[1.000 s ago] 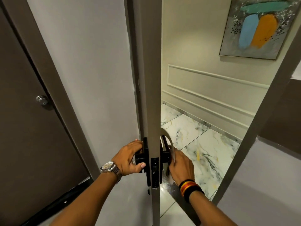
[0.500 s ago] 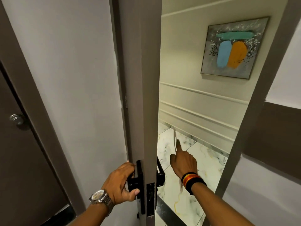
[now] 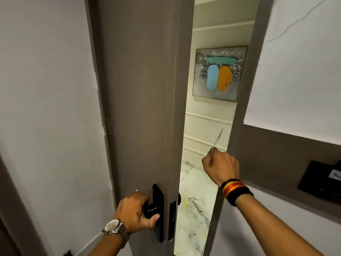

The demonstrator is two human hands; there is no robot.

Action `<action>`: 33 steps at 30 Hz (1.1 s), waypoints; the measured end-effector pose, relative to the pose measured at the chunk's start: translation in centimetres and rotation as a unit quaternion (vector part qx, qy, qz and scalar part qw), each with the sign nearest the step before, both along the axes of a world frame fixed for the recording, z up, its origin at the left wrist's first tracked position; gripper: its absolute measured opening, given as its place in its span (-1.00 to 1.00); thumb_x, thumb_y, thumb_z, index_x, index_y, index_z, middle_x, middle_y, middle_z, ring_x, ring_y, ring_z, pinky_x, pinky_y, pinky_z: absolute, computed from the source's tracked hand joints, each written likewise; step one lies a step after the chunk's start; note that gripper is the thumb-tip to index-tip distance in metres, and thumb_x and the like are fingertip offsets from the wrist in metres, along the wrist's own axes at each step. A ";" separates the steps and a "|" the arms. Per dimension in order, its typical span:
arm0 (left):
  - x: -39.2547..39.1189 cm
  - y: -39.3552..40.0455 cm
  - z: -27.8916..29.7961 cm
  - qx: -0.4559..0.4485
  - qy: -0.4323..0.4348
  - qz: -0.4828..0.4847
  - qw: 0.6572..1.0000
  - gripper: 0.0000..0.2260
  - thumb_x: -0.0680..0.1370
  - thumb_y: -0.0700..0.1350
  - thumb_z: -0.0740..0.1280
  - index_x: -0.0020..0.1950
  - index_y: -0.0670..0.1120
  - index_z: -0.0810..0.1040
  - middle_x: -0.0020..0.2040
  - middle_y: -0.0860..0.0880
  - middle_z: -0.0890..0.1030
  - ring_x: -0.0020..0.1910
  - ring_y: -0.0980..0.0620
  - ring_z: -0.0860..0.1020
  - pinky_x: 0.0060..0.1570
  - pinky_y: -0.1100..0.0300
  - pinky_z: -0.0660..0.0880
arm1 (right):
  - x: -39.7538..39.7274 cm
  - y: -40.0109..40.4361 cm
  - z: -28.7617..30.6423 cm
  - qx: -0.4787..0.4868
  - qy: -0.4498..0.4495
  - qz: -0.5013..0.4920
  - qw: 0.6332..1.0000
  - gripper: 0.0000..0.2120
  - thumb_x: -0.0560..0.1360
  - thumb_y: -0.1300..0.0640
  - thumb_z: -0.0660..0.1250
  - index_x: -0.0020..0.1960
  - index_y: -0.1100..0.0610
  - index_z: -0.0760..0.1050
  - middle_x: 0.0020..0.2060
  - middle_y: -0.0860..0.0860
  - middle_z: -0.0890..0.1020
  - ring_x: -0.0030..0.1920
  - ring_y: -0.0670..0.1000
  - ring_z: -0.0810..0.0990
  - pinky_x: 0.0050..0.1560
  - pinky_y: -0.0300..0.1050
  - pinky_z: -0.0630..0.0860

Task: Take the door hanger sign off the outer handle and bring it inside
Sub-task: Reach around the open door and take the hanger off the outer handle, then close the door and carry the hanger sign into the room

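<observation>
The brown door [image 3: 144, 89] stands partly open in front of me. My left hand [image 3: 135, 211], with a metal watch on its wrist, grips the black inner handle [image 3: 154, 209]. Only a sliver of the outer handle [image 3: 179, 198] shows past the door's edge, and nothing hangs on it. My right hand [image 3: 220, 168], with a red and black band on its wrist, is raised in the gap between door and frame. It pinches the thin door hanger sign [image 3: 217, 142], seen edge-on and pointing up and away.
The door frame [image 3: 245, 108] stands close on the right of my right hand. Beyond the gap lie a marble floor [image 3: 193, 209], a panelled corridor wall and an abstract painting [image 3: 219, 72]. A black box [image 3: 321, 179] is mounted on the right wall.
My right hand has risen from beside the outer handle and moved right, with the sign in its fingers. The door has swung further shut, narrowing the gap. My left hand stays on the inner handle.
</observation>
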State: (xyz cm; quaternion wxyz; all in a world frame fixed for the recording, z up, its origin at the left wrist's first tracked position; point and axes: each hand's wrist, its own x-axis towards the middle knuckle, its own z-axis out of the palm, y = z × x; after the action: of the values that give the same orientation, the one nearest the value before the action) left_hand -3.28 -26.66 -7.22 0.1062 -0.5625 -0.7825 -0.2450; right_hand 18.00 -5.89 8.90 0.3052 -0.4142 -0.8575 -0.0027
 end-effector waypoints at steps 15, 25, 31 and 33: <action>5.9 9.7 2.7 -0.042 -0.050 0.057 0.996 -0.31 0.30 0.60 0.10 -0.21 -0.02 0.52 -0.28 0.05 0.60 -0.29 0.01 0.56 -0.28 0.13 0.49 | 6.6 2.4 7.6 0.072 -0.137 -0.132 0.979 -0.58 0.52 -0.23 0.36 -0.23 0.13 0.48 -0.33 0.06 0.59 -0.32 0.09 0.57 -0.31 -0.10 0.51; 7.3 16.5 3.2 -0.043 -0.034 0.067 0.996 -0.22 0.32 0.63 -0.01 -0.03 0.00 0.56 -0.22 0.02 0.66 -0.13 -0.07 0.68 -0.17 0.11 0.58 | 6.7 4.7 10.2 0.081 -0.212 -0.214 0.950 -0.37 0.33 -0.18 0.57 0.14 0.29 0.57 -0.16 0.09 0.60 -0.25 0.12 0.60 -0.23 -0.05 0.61; 8.4 19.5 3.4 -0.052 -0.093 0.079 0.991 -0.19 0.32 0.61 -0.02 -0.09 -0.08 0.59 -0.21 -0.06 0.70 -0.08 -0.17 0.70 0.17 -0.03 0.59 | 7.2 5.0 10.2 0.069 -0.193 -0.197 0.959 -0.52 0.34 -0.21 0.56 -0.19 0.17 0.48 -0.23 0.05 0.46 -0.34 0.08 0.46 -0.31 -0.10 0.48; 8.6 20.3 3.4 -0.062 -0.115 0.079 0.988 -0.19 0.33 0.61 -0.01 -0.10 -0.09 0.59 -0.28 -0.03 0.64 -0.09 -0.17 0.69 0.13 -0.07 0.61 | 7.2 5.3 9.9 0.072 -0.186 -0.197 0.960 -0.52 0.34 -0.22 0.56 -0.14 0.18 0.51 -0.26 0.05 0.48 -0.35 0.07 0.47 -0.32 -0.10 0.49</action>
State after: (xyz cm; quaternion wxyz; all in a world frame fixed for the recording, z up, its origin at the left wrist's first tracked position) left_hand 5.29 -6.34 -3.84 -0.0009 -0.4721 -0.8455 -0.2497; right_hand 25.22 -0.62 18.83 0.1631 -0.5442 -0.7980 -0.2012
